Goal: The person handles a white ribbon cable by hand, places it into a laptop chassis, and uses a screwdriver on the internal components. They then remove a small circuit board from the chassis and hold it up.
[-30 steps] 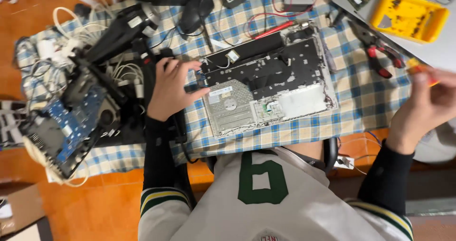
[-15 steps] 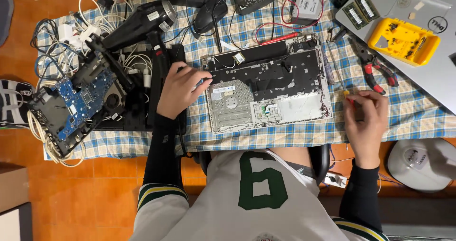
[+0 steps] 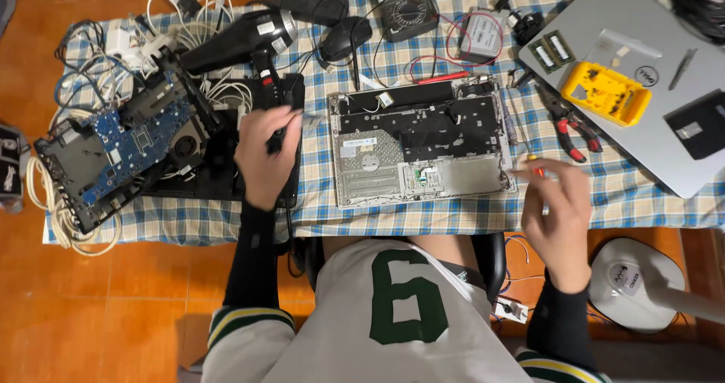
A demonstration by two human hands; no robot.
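One head-worn camera, looking almost straight down over the seated person's lap and the work surface.

From where I stand there is only this single view, so no second view overlaps it. It hangs high enough to take in the whole checked cloth (image 3: 423, 220), from the blue circuit board (image 3: 132, 145) on the left to the closed silver laptop (image 3: 649, 88) on the far right, with orange floor showing at the near edge and left side. The opened laptop base (image 3: 419, 145) sits about mid-frame. Both arms enter from the near edge: the left hand (image 3: 264, 152) left of centre, the right hand (image 3: 555, 209) toward the right. The person's jersey (image 3: 393, 315) fills the bottom middle.
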